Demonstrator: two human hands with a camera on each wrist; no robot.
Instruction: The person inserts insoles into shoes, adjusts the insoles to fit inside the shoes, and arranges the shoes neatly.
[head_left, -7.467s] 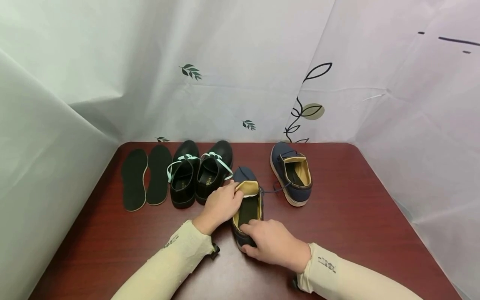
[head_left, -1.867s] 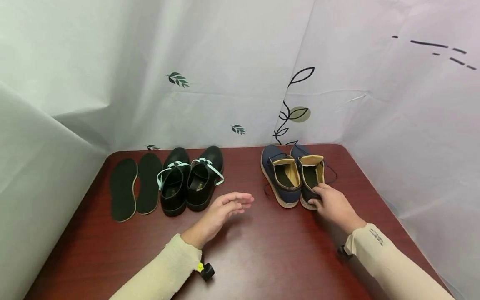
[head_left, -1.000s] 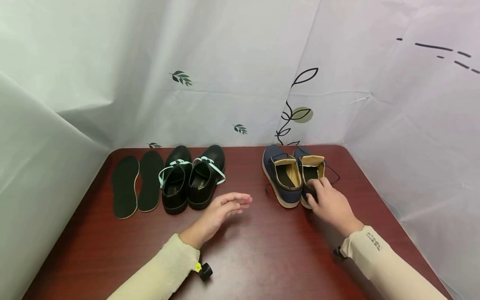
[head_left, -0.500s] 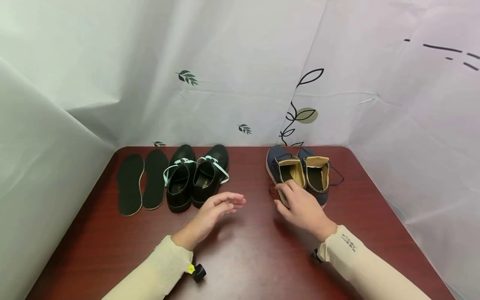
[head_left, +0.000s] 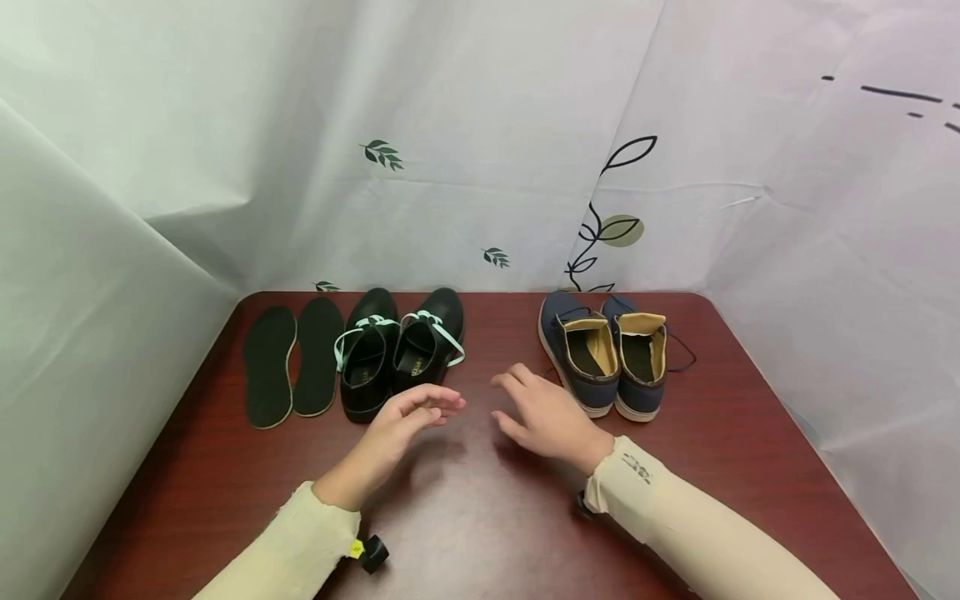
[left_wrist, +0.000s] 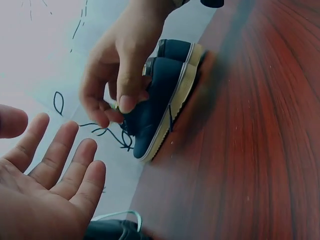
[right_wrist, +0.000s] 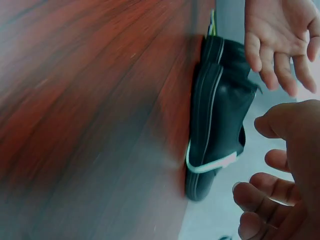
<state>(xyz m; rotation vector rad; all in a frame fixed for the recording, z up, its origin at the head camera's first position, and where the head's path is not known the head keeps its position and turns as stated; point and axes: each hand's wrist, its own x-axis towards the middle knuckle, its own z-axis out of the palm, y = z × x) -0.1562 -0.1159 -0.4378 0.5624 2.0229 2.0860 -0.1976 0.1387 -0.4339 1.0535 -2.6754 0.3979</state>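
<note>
My left hand (head_left: 393,433) hovers above the table in front of the black shoes, fingers relaxed and holding nothing. My right hand (head_left: 547,417) hangs in the air just left of the navy shoes, also with nothing in its loosely bent fingers. A left navy shoe (head_left: 594,392) and a right navy shoe (head_left: 641,392) stand side by side at the back right, toes to the wall. Both have tan linings and dark insoles inside. In the left wrist view, the navy shoe (left_wrist: 162,95) shows its cream sole behind the right hand (left_wrist: 125,55).
A black shoe (head_left: 367,367) and its mate (head_left: 438,321), with mint laces, stand at the back left. Beside them lie two dark loose insoles (head_left: 268,367). The reddish-brown table (head_left: 465,533) meets a white patterned sheet (head_left: 450,100) at its back and sides.
Earlier both hands were on a navy shoe near the middle; it now stands right of its mate. My right hand has let go and moved left; my left hand has shifted slightly left.
</note>
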